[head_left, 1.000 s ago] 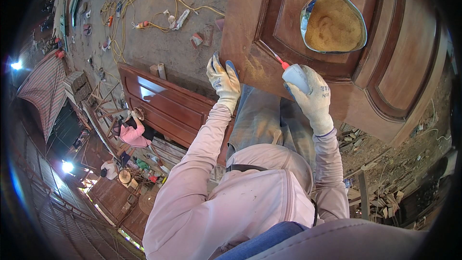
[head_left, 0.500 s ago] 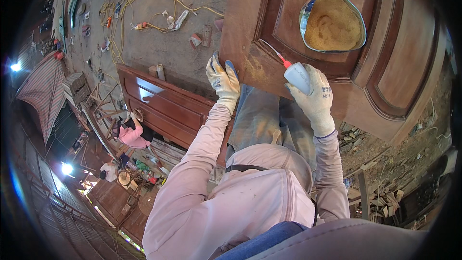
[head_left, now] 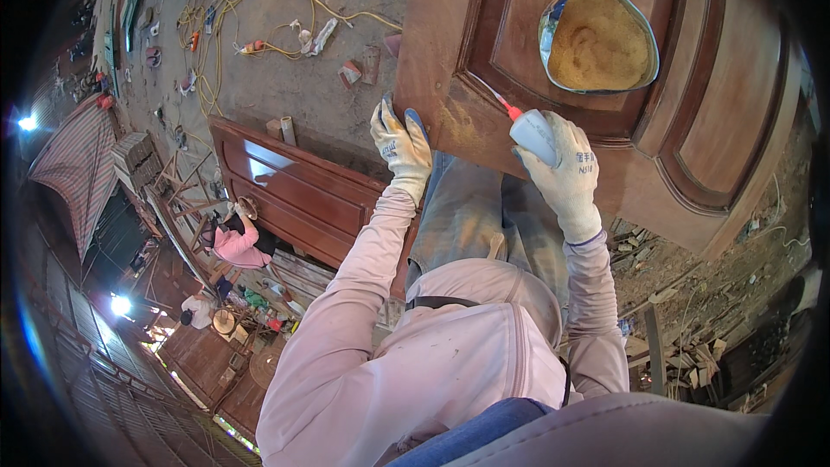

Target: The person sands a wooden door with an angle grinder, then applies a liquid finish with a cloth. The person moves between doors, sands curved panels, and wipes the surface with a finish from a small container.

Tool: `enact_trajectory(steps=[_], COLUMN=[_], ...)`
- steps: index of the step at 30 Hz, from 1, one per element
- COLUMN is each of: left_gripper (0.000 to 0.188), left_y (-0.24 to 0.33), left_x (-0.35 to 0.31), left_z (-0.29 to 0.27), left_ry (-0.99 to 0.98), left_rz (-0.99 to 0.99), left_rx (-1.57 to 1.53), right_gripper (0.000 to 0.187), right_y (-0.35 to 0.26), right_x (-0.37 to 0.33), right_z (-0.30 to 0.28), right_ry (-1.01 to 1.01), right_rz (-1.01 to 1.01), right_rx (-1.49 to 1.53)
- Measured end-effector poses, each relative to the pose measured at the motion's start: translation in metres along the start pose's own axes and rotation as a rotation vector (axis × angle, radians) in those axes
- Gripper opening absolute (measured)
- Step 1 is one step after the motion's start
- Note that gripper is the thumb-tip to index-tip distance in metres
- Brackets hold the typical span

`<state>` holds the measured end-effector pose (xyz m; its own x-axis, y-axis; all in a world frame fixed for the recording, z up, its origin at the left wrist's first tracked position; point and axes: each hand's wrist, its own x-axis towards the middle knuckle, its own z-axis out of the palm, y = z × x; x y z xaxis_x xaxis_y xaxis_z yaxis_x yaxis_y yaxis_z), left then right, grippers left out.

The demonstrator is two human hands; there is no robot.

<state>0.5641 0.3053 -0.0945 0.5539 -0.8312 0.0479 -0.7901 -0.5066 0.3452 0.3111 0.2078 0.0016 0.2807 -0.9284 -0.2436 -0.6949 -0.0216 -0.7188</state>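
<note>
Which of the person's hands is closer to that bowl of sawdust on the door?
Right. The right hand, holding a small squeeze bottle, is just below the bowl. The left hand rests at the door edge, farther off.

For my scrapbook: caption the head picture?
Gloved right hand squeezes a red-tipped bottle onto a wooden door; left hand steadies it.

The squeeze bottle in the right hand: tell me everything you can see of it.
The bottle is small, whitish, soft-looking plastic, with a red tapered nozzle and a thin tip. It lies tilted, nozzle aimed up-left at the groove of the door panel, near a pale, dusty patch on the wood. The gloved right hand wraps its rear half, so its base is hidden. How full it is cannot be told. A bowl of tan powder sits on the panel beyond it, apart.
</note>
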Motion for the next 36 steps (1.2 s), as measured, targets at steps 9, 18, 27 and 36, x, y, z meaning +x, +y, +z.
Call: enact_trajectory(steps=[9,18,27,36], left_gripper=[0.052,0.052,0.053,0.072], left_y=[0.0,0.003,0.004,-0.011], left_x=[0.0,0.001,0.001,0.017], left_z=[0.0,-0.001,-0.003,-0.001], left_ry=[0.008,0.008,-0.083,-0.061], left_rz=[0.0,-0.006,-0.073,-0.059], left_rx=[-0.007,-0.016,0.024,0.182], right_gripper=[0.058,0.059,0.059,0.066], right_y=[-0.001,0.0,0.0,0.01], right_x=[0.001,0.0,-0.001,-0.029], right_z=[0.0,0.0,-0.002,0.0], right_ry=[-0.003,-0.008,-0.016,0.099], right_rz=[0.01,0.025,0.048,0.158], right_rx=[-0.006,0.006,0.003,0.207])
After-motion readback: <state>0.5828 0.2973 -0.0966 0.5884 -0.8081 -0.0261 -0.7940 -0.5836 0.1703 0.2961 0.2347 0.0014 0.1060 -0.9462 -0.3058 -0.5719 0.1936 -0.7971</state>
